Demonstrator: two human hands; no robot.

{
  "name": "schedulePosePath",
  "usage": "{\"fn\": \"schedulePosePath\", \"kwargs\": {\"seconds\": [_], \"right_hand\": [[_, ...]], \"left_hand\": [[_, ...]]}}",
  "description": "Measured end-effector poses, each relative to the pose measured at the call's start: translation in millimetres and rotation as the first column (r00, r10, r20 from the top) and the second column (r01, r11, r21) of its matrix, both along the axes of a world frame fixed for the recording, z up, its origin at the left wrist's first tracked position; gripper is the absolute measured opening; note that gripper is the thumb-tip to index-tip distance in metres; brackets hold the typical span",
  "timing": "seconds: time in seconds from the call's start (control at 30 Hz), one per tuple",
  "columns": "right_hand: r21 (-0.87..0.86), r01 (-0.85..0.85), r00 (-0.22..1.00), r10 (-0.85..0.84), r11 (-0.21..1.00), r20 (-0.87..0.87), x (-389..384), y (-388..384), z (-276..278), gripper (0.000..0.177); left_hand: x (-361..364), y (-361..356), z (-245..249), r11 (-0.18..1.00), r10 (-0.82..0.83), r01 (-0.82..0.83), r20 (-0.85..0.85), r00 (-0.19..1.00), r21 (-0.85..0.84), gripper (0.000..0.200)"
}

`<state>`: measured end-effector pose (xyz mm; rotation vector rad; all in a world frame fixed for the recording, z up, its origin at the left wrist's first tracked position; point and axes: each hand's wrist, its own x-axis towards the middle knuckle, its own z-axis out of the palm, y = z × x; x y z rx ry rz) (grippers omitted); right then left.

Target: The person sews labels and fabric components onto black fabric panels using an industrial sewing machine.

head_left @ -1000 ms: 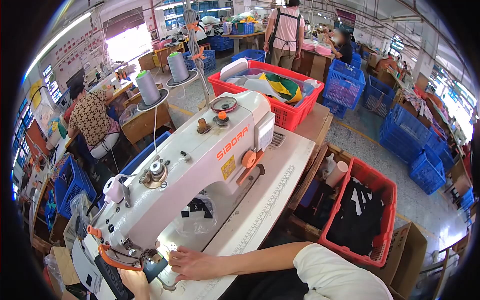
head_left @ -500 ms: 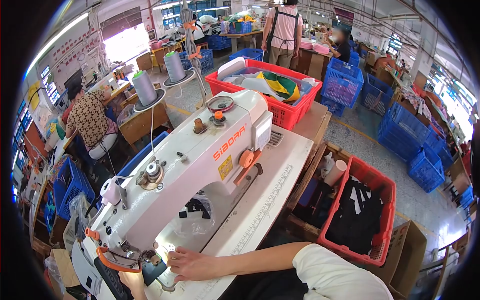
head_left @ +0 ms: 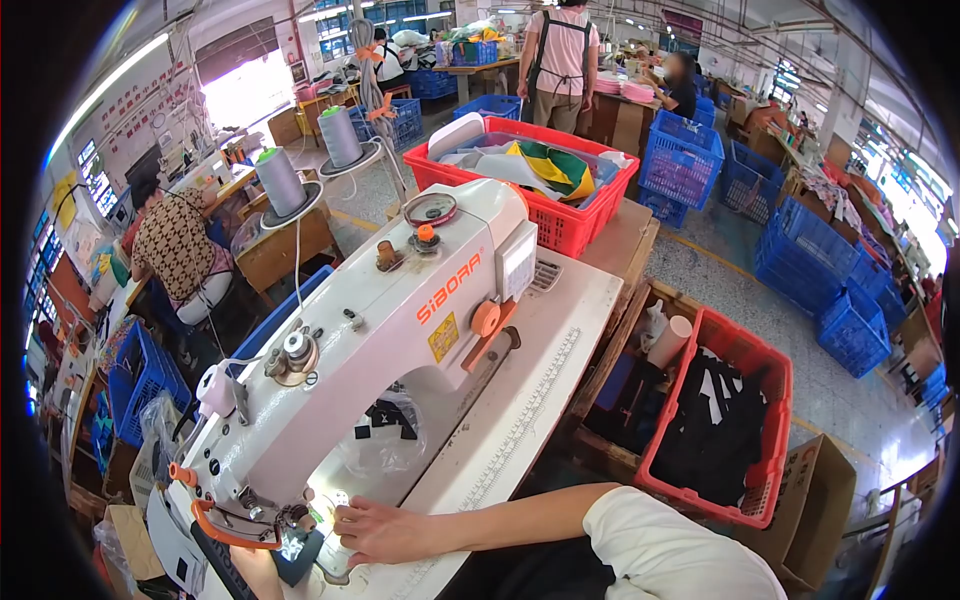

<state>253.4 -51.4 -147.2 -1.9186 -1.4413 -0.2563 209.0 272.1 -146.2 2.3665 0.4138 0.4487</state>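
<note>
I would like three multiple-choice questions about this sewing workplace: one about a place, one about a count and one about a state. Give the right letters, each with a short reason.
1. Where does the right hand lie?
A. on the bed of the sewing machine, near the needle
B. inside a basket
C. on a cardboard box

2. How many thread cones stand on the stand beyond the machine?
A. one
B. two
C. four

3. In what state is the red basket to the right of the table?
A. empty
B. turned upside down
C. holding black pieces

Answers:
1 A: the hand rests on the white bed, right beside the needle area.
2 B: two grey cones with green tops show there.
3 C: the basket stands upright with dark cut pieces inside.
</note>
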Motion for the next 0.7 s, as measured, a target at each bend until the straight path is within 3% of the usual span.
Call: {"fn": "schedulePosePath", "kwargs": {"seconds": [0.13,0.23,0.33,0.4,0.47,0.53,0.6,0.63,0.7], "right_hand": [[0.027,0.012,1.000,-0.013,1.000,0.019,-1.5,0.2,2.1,0.036],[0.107,0.038,0.997,-0.045,0.994,0.063,-1.9,-0.7,3.1,0.039],[-0.081,-0.013,1.000,0.013,0.997,0.007,-2.3,-3.4,7.0,0.032],[-0.103,-0.003,1.000,0.005,0.995,0.013,-8.5,-12.0,12.9,0.032],[-0.137,-0.035,0.999,0.040,0.990,0.028,-21.5,-16.8,19.3,0.033],[-0.050,-0.072,0.997,0.072,0.996,-0.009,-35.3,-28.6,14.2,0.035],[-0.158,-0.088,0.995,0.080,0.983,-0.057,-47.1,-41.3,21.8,0.038],[-0.144,-0.090,0.995,0.084,0.985,-0.049,-49.7,-43.0,26.5,0.038],[-0.129,-0.158,0.987,0.154,0.979,-0.044,-50.6,-40.4,36.3,0.038]], "left_hand": [[-24.6,15.6,17.2,0.992,0.130,-0.129,0.077,0.989,-0.013,0.038],[-43.6,-21.1,54.2,0.986,0.154,-0.132,0.271,0.950,-0.098,0.038],[-64.9,-60.3,91.6,0.963,0.270,-0.268,0.259,0.927,-0.043,0.033],[-74.9,-54.7,92.8,0.928,0.363,-0.373,0.252,0.897,-0.008,0.034],[-94.0,-32.2,79.2,0.973,0.186,-0.120,0.357,0.916,-0.198,0.039],[-111.3,-38.7,84.3,0.943,0.325,-0.270,0.364,0.873,-0.196,0.041],[-127.1,-23.4,73.5,0.902,0.428,-0.402,0.468,0.773,-0.160,0.044],[-131.7,-19.9,77.6,0.842,0.536,-0.499,0.433,0.725,-0.205,0.042],[-138.2,-4.4,88.6,0.808,0.551,-0.350,0.402,0.731,-0.474,0.050]]}}
